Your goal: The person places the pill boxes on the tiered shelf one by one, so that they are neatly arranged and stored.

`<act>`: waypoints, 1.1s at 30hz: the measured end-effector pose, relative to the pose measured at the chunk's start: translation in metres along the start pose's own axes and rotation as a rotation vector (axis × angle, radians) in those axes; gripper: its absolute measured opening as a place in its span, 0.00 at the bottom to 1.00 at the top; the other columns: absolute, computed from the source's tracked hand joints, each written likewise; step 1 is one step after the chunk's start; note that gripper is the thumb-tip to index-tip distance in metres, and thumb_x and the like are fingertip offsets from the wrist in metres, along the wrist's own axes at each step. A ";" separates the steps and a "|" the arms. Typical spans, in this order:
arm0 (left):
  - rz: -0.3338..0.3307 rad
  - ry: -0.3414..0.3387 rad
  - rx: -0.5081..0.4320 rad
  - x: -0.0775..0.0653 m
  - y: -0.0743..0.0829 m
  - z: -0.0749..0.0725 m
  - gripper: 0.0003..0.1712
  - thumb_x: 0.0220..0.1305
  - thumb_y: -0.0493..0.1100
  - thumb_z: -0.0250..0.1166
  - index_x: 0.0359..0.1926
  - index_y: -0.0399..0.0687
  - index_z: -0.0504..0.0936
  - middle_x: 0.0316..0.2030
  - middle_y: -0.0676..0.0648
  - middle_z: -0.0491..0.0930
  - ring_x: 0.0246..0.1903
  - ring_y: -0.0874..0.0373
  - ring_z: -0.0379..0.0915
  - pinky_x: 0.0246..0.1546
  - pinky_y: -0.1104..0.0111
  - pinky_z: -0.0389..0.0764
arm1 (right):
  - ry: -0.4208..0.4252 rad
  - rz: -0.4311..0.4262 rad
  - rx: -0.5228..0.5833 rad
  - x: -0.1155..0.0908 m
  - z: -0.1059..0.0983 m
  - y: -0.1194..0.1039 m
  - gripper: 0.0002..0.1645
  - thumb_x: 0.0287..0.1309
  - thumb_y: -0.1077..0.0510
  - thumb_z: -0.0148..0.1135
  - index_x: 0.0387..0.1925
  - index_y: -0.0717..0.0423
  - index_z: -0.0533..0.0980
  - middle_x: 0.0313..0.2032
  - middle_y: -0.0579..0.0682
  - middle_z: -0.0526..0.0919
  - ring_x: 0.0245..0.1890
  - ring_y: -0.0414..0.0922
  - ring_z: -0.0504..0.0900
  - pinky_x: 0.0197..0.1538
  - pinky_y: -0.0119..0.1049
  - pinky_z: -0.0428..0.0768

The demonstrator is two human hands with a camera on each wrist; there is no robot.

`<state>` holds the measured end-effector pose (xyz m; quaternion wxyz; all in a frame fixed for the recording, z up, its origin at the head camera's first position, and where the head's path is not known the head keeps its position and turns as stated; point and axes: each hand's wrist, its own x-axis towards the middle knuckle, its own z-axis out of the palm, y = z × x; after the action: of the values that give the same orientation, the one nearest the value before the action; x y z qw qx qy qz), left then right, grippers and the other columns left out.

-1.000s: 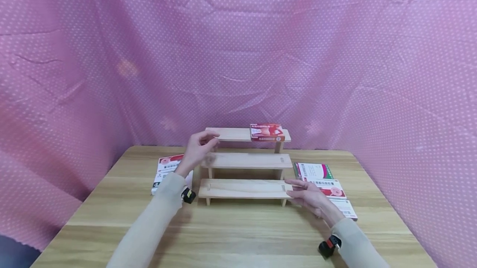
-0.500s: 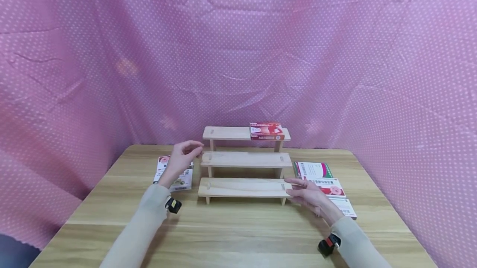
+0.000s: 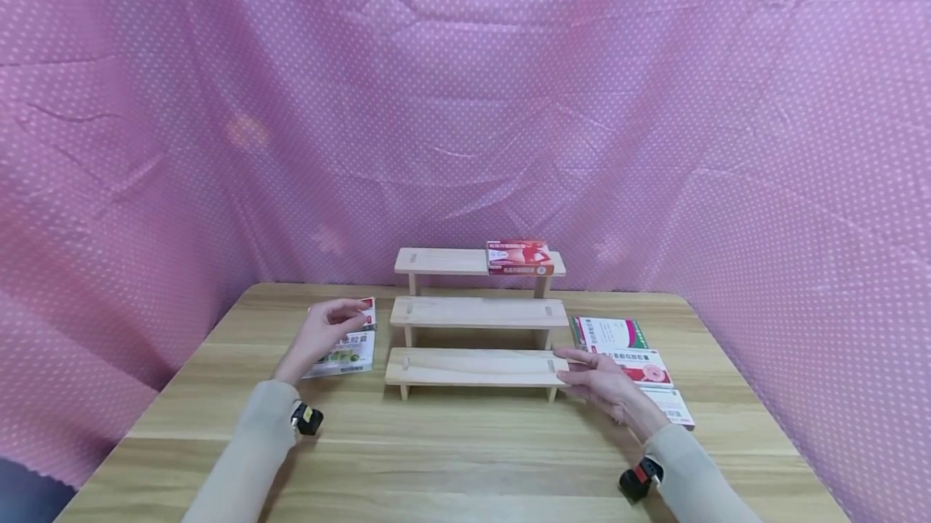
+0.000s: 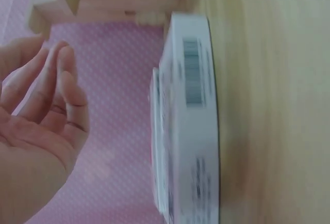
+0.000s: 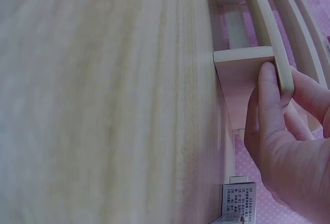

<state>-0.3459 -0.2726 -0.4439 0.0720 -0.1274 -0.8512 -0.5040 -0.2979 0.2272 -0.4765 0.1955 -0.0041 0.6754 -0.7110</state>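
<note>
A three-tier wooden display stand (image 3: 476, 367) occupies the middle of the table. My right hand (image 3: 604, 384) pinches the right end of its lowest shelf; the right wrist view shows fingers below the board (image 5: 264, 20) and others on its upper side. My left hand (image 3: 323, 335) hovers over the medicine boxes on the left, fingers loosely bent and holding nothing. Beneath it lies a white medicine box (image 3: 349, 355) with a green picture, and a red-and-white box (image 3: 369, 314) is partly covered by the hand. On the top shelf, toward the right, rests a red medicine box (image 3: 520, 257).
Right of the stand lie a white-and-green box (image 3: 611, 333), a red-and-white box (image 3: 647, 369) and a white box (image 3: 672, 407), the last partly behind my right hand. A pink dotted curtain (image 3: 465, 103) hangs behind and beside the wooden table (image 3: 451, 458).
My left hand has moved left and toward me, from the top shelf's left end to over the left boxes. The right hand stays at the lowest shelf.
</note>
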 end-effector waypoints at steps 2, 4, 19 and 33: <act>0.002 -0.018 0.045 -0.002 -0.006 -0.005 0.19 0.64 0.44 0.67 0.54 0.42 0.81 0.47 0.39 0.84 0.44 0.58 0.79 0.44 0.74 0.79 | -0.007 -0.005 0.005 0.001 -0.001 0.001 0.35 0.62 0.63 0.63 0.69 0.60 0.64 0.55 0.51 0.80 0.44 0.38 0.84 0.50 0.31 0.84; 0.006 -0.043 0.081 -0.004 -0.012 -0.010 0.19 0.63 0.42 0.67 0.54 0.40 0.81 0.46 0.39 0.85 0.45 0.57 0.79 0.45 0.74 0.78 | -0.014 -0.015 -0.003 0.001 -0.001 0.001 0.36 0.62 0.63 0.63 0.69 0.61 0.64 0.54 0.51 0.80 0.42 0.37 0.84 0.48 0.29 0.84; -0.144 -0.148 0.208 -0.021 -0.045 -0.039 0.35 0.53 0.41 0.73 0.61 0.36 0.74 0.58 0.33 0.75 0.58 0.36 0.70 0.60 0.45 0.71 | -0.005 -0.017 0.003 0.002 -0.001 0.001 0.37 0.60 0.63 0.65 0.69 0.62 0.64 0.57 0.57 0.77 0.37 0.36 0.83 0.44 0.27 0.84; -0.191 -0.203 0.238 -0.024 -0.051 -0.047 0.38 0.48 0.42 0.76 0.60 0.35 0.74 0.61 0.28 0.69 0.59 0.36 0.66 0.62 0.39 0.65 | 0.037 -0.004 -0.009 0.002 0.003 0.000 0.37 0.59 0.64 0.65 0.69 0.59 0.65 0.54 0.56 0.69 0.41 0.41 0.81 0.52 0.36 0.84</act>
<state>-0.3376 -0.3412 -0.4705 -0.0478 -0.0870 -0.9160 -0.3888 -0.2994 0.2240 -0.4765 0.1816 0.0065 0.6821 -0.7083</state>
